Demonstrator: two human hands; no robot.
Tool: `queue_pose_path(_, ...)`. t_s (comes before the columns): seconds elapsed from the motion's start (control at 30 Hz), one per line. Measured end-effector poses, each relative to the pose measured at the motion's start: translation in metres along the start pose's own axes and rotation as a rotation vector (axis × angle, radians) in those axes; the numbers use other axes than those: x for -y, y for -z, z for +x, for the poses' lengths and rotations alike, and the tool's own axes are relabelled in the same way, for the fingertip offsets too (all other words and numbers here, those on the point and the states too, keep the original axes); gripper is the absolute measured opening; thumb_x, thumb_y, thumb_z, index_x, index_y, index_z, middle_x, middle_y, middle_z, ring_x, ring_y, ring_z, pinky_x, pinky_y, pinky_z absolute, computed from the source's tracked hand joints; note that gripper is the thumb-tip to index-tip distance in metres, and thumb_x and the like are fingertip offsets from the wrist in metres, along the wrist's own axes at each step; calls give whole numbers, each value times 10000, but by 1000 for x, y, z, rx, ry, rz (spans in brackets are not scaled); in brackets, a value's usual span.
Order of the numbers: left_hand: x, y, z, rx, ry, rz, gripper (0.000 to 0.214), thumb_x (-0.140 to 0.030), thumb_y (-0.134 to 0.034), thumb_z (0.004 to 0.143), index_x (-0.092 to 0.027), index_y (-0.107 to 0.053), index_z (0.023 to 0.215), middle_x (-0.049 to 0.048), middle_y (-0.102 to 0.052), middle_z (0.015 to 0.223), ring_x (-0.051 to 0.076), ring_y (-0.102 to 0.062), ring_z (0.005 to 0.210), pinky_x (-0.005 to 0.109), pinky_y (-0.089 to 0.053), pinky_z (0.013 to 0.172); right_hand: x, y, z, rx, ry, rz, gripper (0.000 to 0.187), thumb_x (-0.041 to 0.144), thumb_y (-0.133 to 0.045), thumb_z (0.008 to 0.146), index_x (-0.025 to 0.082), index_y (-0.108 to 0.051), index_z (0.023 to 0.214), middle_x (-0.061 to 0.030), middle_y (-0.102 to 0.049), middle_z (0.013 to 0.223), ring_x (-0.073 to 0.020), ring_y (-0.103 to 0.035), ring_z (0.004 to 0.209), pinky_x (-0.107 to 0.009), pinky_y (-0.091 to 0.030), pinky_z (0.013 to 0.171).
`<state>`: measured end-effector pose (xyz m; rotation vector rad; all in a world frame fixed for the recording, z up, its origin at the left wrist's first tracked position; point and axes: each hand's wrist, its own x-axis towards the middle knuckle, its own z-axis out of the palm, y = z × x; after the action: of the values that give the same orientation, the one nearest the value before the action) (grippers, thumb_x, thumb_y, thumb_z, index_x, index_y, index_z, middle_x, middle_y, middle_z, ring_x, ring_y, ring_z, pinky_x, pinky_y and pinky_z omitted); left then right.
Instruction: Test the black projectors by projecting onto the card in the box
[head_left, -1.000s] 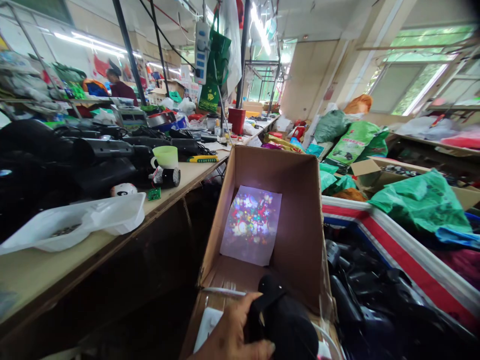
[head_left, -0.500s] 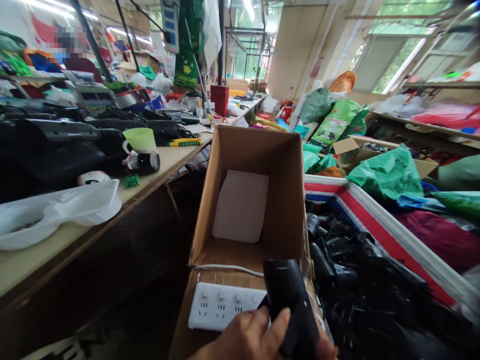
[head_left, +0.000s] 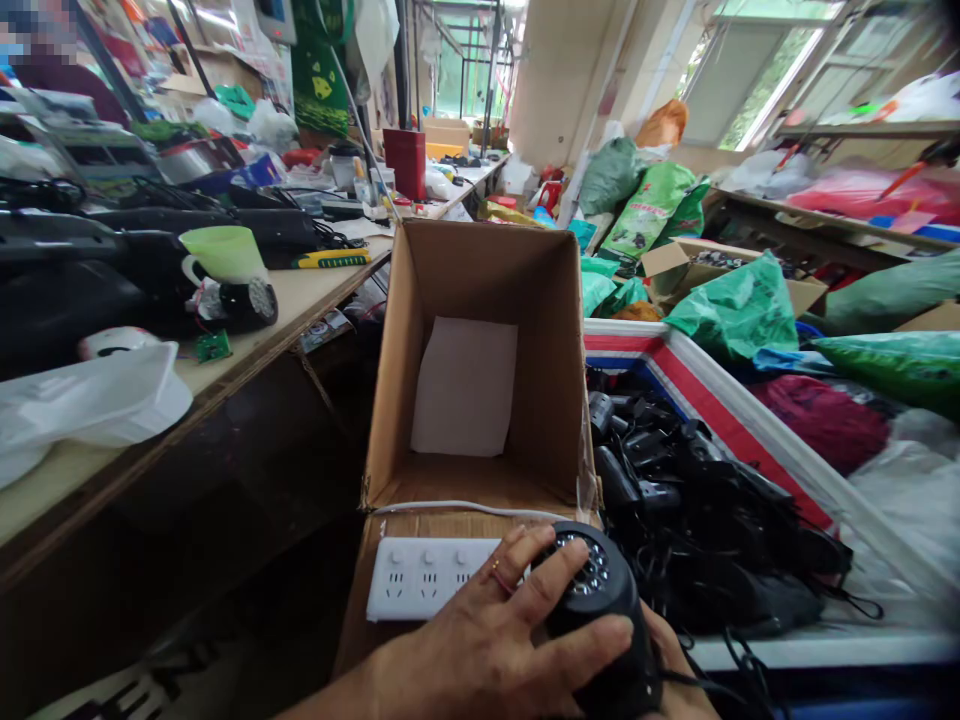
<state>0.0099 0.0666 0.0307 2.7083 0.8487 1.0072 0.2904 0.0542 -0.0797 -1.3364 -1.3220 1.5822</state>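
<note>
Logging, left of the cardboard box: a green plastic cup and a small green circuit board on the workbench. Inside the box, a white paper sheet. At the box's near end, a white power strip lies just under the left hand, its fingers spread around a black round lamp, gripping it. Right hand mostly hidden behind the lamp; its grip cannot be told. Right of the box, a heap of black devices and cords fills a striped bin. Risk: a dark cord trailing near the lamp could snag that heap and tug the lamp loose.
</note>
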Motion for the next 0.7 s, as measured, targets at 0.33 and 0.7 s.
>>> queue_pose_path(0.33, 8, 3, -5, 15, -63, -310, 485, -166, -499, 896, -149, -384, 1366, 179, -642, 1213, 271, -554, 1196, 429, -449, 1010, 5, -13, -17, 60, 29, 112, 695, 527, -747, 654, 212, -545, 1239, -101, -588, 1259, -289, -563, 1136, -491, -427, 968)
queue_pose_path(0.7, 11, -33, -5, 211, 65, -644, 540, -247, -602, 785, -369, -507, 1302, 44, -570, 1337, 270, -579, 1167, 413, -493, 943, 42, -7, -55, 224, 16, 249, 1001, 219, -911, 354, 292, -539, 1280, -58, -627, 1241, -295, -546, 1177, -461, -274, 1073)
